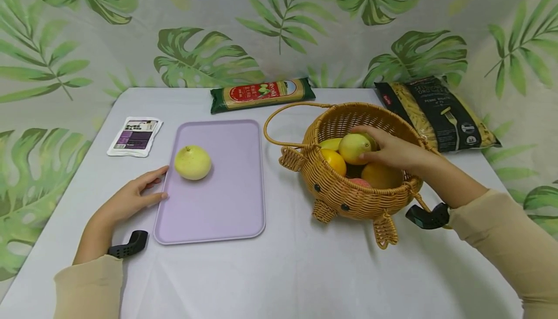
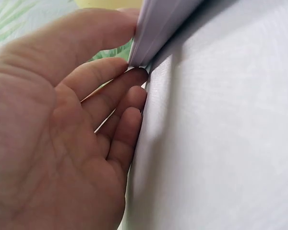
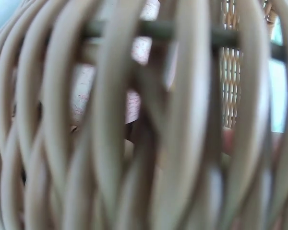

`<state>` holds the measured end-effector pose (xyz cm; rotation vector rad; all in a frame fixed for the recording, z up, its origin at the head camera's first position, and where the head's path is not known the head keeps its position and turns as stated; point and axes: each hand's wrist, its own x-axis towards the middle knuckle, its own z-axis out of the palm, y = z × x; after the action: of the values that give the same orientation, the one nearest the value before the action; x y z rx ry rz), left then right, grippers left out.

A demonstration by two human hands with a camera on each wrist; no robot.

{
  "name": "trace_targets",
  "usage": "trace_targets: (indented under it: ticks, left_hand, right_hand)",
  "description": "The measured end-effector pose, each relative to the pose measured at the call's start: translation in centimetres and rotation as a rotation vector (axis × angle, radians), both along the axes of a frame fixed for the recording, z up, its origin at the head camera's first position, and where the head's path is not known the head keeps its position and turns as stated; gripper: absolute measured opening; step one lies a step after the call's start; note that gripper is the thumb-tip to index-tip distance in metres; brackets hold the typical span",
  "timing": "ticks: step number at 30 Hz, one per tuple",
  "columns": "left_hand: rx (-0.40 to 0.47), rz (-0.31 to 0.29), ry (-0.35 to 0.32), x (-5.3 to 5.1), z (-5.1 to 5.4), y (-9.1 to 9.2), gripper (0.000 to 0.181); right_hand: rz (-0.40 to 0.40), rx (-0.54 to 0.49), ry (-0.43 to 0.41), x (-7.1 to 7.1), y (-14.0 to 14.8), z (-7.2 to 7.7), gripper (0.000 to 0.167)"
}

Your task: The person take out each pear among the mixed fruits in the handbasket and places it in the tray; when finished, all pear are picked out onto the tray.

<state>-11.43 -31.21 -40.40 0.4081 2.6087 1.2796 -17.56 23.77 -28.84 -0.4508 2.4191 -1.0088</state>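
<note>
My right hand (image 1: 385, 149) reaches over the rim of a pig-faced wicker basket (image 1: 375, 202). Its thumb and fingers grip a round yellow-green fruit (image 1: 354, 148) with a small dark end. Around it in the basket lie an orange (image 1: 333, 162), a brownish-orange round fruit (image 1: 382, 176), a reddish fruit (image 1: 360, 182) and something yellow behind. The basket's weave (image 3: 115, 120) fills the right wrist view, hiding that hand. At the left edge of a lilac tray (image 1: 218, 212), my left hand (image 1: 131, 198) touches the rim with thumb and fingertips. On the tray sits a round pale-yellow fruit (image 1: 193, 163) with a short stem.
A white-and-purple packet (image 1: 135, 137) lies left of the tray. Behind the tray is a green pasta pack (image 1: 261, 95). A black bag of penne (image 1: 438, 115) lies behind the basket at right. One basket handle (image 1: 283, 110) arches out towards the tray.
</note>
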Motion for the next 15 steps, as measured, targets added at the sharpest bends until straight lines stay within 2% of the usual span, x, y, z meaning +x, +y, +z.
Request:
trace_targets:
  ticks: [9,15]
  left_hand:
    - [0.054,-0.033,-0.056,0.28,0.18,-0.37,0.071]
    - [0.064,-0.039,-0.047,0.22,0.09,-0.31,0.071]
  right_hand:
    - [0.000,-0.007,-0.024,-0.15,-0.22,-0.17,0.063]
    - [-0.007,0.007,-0.001,-0.13,-0.26,-0.20,0.061]
